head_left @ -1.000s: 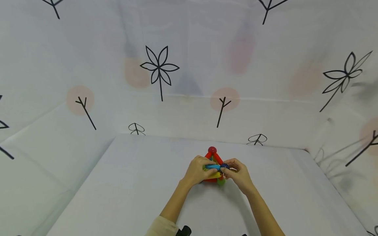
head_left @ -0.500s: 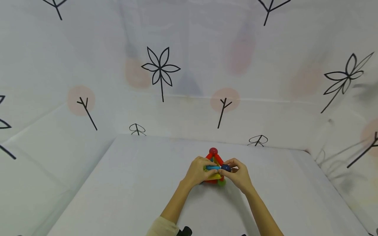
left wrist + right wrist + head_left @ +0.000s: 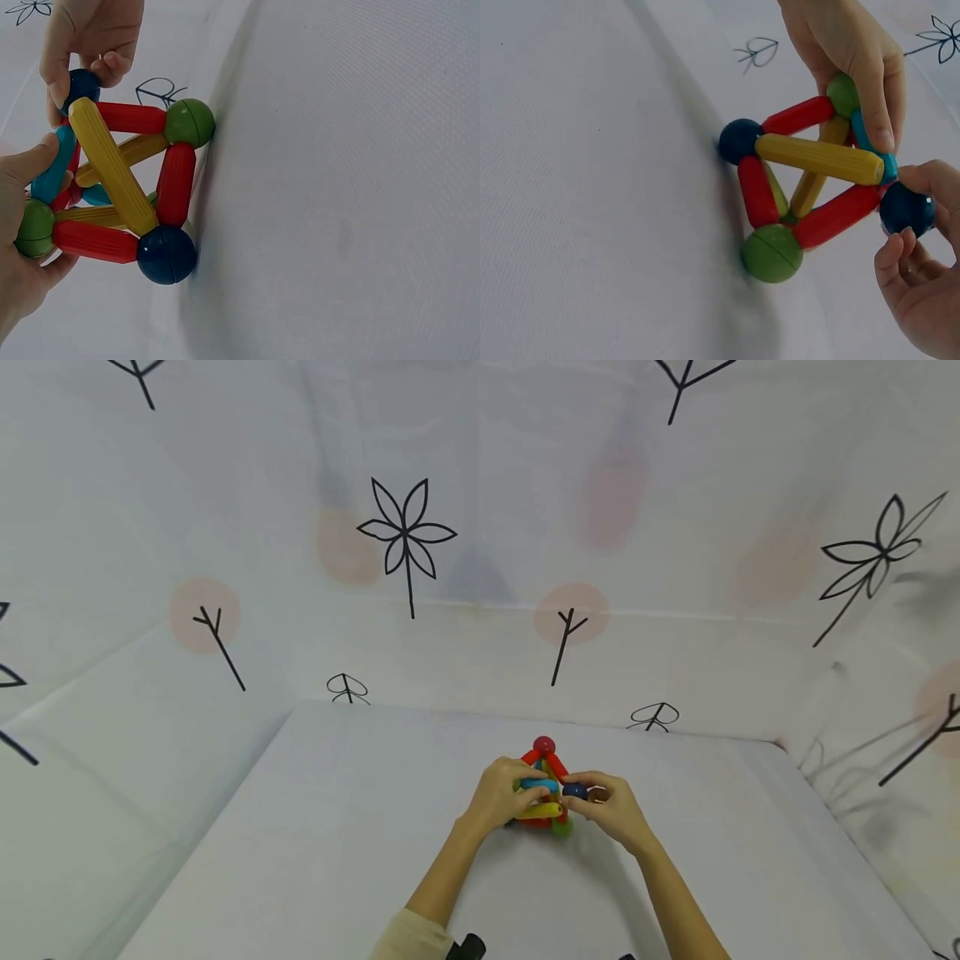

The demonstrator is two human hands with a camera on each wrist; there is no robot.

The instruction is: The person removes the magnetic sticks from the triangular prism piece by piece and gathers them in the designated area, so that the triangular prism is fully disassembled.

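A frame of magnetic rods and balls stands on the table, with a red ball (image 3: 544, 745) at its far end and a green ball (image 3: 772, 253) low near the front. My left hand (image 3: 501, 795) pinches its light-blue rod (image 3: 54, 166) between thumb and fingers, beside another green ball (image 3: 34, 227). Between the fingertips of my right hand (image 3: 617, 812) is a dark blue ball (image 3: 907, 209), a small gap from the light-blue rod's end. A yellow rod (image 3: 817, 158) slants up from a second dark blue ball (image 3: 166, 254); its bare end points close to the held ball.
The white table (image 3: 337, 835) spreads around the frame on all sides. Behind it rises a pale cloth backdrop (image 3: 480, 660) with plant drawings, meeting the table's far edge. Red rods (image 3: 96, 241) join the frame's lower corners.
My right hand has drawn the dark blue ball slightly right, away from the ends of the light-blue and yellow rods. My left hand keeps its hold in almost the same place.
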